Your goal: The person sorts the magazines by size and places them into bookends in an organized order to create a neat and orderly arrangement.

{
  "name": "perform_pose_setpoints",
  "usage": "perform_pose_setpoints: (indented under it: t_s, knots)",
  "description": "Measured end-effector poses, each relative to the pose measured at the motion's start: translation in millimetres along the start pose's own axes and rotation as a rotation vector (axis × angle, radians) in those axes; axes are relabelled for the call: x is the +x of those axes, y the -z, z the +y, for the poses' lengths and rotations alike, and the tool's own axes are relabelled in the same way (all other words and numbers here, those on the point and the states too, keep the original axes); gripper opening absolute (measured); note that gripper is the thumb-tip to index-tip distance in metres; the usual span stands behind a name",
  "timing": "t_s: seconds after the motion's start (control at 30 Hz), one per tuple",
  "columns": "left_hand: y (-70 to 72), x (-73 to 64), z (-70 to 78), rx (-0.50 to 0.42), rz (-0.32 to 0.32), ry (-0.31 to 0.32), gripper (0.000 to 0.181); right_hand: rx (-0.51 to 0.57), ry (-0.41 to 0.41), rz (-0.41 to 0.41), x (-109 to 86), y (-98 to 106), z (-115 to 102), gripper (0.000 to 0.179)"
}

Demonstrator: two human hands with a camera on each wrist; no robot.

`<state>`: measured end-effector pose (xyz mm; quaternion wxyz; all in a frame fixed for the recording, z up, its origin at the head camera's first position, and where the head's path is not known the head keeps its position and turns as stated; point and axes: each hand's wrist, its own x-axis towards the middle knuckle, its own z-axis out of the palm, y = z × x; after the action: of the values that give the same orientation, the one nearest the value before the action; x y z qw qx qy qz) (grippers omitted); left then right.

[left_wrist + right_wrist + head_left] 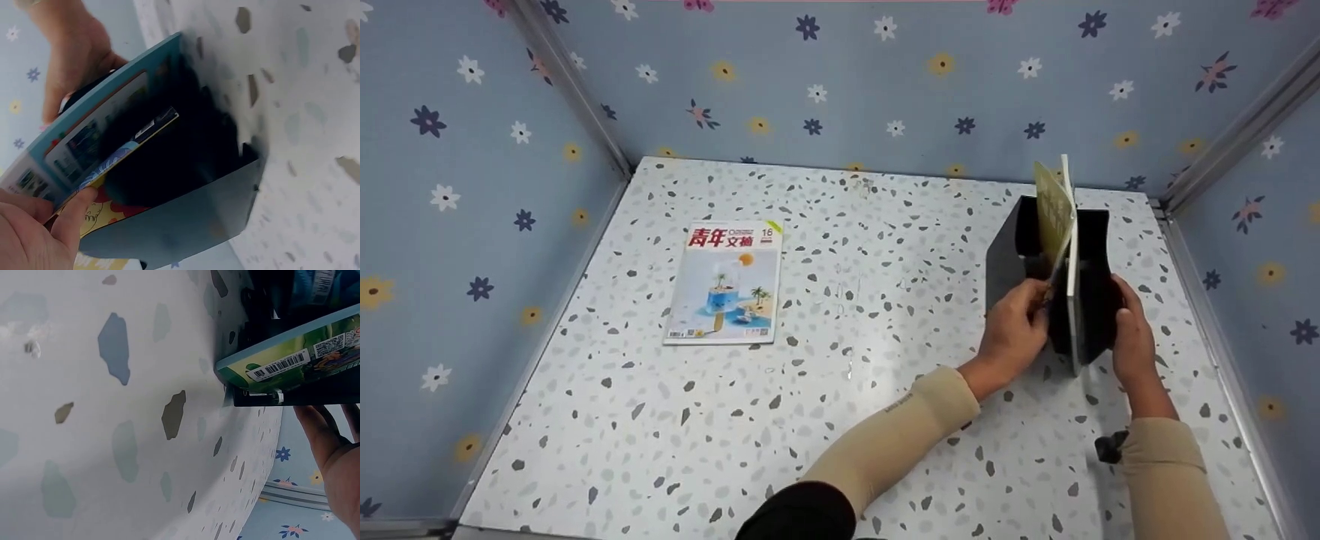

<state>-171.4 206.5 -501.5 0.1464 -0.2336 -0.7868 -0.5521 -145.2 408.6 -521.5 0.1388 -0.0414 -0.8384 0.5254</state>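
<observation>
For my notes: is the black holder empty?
Not empty: in the head view, the holder has a thick book between its walls.

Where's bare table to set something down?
Free: white speckled table between the flat blue-white magazine and black open-topped holder; also between magazine and near edge. Crowded: around the holder: left hand, right hand, thin upright books.

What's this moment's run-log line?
Left hand pinches yellow booklet | right hand touches black holder | teal-edged book stands in holder | magazine lies flat on table
</observation>
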Motion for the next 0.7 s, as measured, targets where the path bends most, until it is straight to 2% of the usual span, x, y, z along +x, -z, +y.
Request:
perform_pose_setpoints:
  t_s: [0.17, 0.37, 0.53, 0.7]
  knots:
    - [-8.7, -4.3, -6.3, 0.106, 0.010, -0.032, 0.018, -0.001, 0.022, 0.004, 5.5, 3, 21, 0.047]
    - [-11.8, -5.4, -5.5, 0.217, 0.006, -0.039, 0.011, 0.012, 0.071, 0.001, 5.3, 3, 28, 0.047]
    - [-13.5, -7.8, -8.0, 0.225, -0.013, -0.025, 0.015, 0.014, 0.093, 0.001, 5.3, 2, 29, 0.047]
    - [-12.8, -11.0, -12.5, 0.183, -0.033, -0.009, 0.021, -0.016, 0.052, -0.002, 2.8, 1, 15, 0.047]
